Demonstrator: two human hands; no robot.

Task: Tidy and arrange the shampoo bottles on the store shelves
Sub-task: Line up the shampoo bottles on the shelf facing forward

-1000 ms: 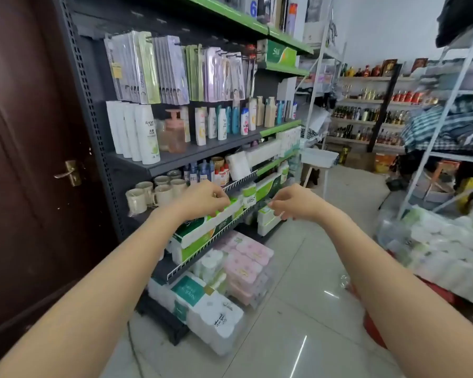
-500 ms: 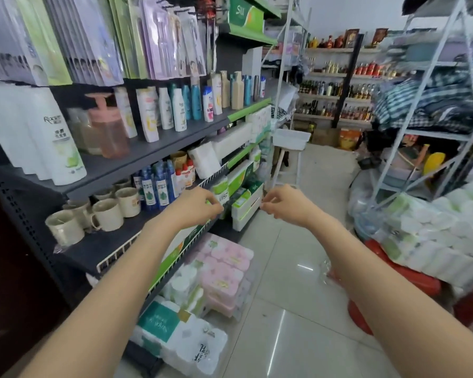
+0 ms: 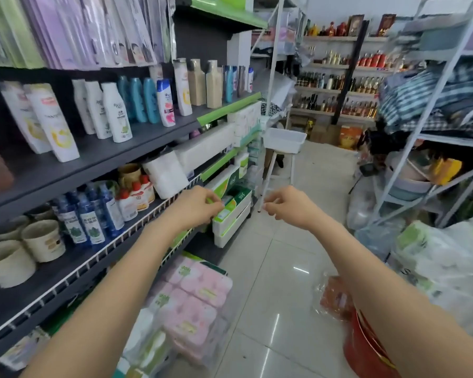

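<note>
Shampoo bottles stand in a row on the dark upper shelf [image 3: 115, 156] at my left: white ones [image 3: 53, 124], white-green ones [image 3: 118, 113], teal ones [image 3: 138, 99], a blue-capped white one [image 3: 165, 103] and beige ones [image 3: 213, 84]. My left hand [image 3: 197, 205] hovers below that shelf, in front of the wire-edged lower shelf, fingers loosely curled and holding nothing. My right hand [image 3: 287, 204] is out over the aisle, fingers also loosely curled and empty. Neither hand touches a bottle.
The lower shelf holds mugs [image 3: 43, 240], blue bottles [image 3: 90, 214], and tissue packs [image 3: 165, 173]. Green-white boxes [image 3: 231, 216] jut out by my left hand. Pink tissue packs [image 3: 194, 298] sit on the floor. A white basin on a stool [image 3: 284, 140] stands ahead; a red tub [image 3: 366, 350] and paper rolls [image 3: 434, 255] are at right.
The view has moved forward along the aisle, closer to the shampoo shelf. Both hands stay raised in front of me, empty, in much the same pose.
</note>
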